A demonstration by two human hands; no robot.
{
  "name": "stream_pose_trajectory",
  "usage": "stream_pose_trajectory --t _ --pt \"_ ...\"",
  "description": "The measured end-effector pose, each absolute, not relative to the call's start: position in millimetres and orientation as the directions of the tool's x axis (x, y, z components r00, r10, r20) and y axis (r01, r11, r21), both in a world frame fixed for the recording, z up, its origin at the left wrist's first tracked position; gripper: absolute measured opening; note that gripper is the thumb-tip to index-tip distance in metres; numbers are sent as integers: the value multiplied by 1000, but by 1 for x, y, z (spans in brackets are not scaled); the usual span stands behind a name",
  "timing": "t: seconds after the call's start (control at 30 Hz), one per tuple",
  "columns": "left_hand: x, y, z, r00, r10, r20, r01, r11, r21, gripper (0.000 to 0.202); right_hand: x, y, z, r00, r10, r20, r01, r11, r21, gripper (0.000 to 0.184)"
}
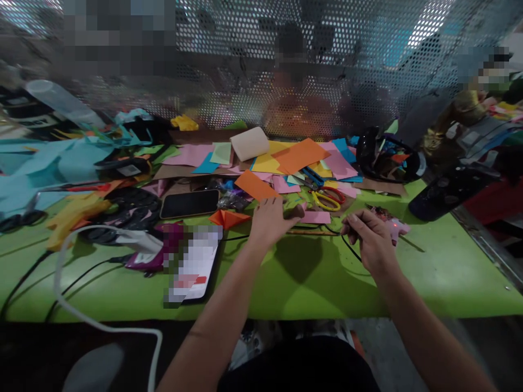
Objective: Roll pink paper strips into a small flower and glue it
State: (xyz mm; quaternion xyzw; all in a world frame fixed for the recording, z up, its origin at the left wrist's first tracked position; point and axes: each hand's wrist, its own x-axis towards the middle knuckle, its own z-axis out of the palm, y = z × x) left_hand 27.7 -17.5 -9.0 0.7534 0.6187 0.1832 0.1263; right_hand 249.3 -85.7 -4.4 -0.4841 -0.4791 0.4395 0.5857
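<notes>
My left hand is open above the green table, its thumb spread away from its fingers. Those fingertips are at the near end of an orange paper strip; whether they touch it I cannot tell. On the right, my right hand is closed in a pinch, and what lies between its fingertips is too small to make out. A black cord passes right by these fingertips. Between the hands lie a thin wooden stick and a pink paper strip. Beyond them are yellow-handled scissors.
A lit phone and a dark phone lie left, near a purple-and-white glue gun and a yellow one. Coloured papers and a tape roll fill the back. A dark bottle lies right.
</notes>
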Motion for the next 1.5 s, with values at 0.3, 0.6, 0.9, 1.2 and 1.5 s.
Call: stream_pose_trajectory --t 0.3,0.6,0.9,1.2,1.5 --pt "29 -12 -13 216 971 102 870 -238 432 27 248 -86 -6 114 981 155 11 155 -988 29" --pt "36 -17 -10 171 951 257 98 -276 956 36 239 -91 2 62 977 204 90 198 -976 26" --pt "52 -30 -17 194 942 274 39 -287 957 33 238 -91 -2 68 931 358 201 339 -919 17" --pt "63 -36 -15 190 936 298 183 -332 925 34 237 -92 -1 34 849 527 271 500 -823 15" --pt "66 -41 -24 189 926 327 274 -370 888 38 237 -91 -4 20 793 609 344 567 -749 12"
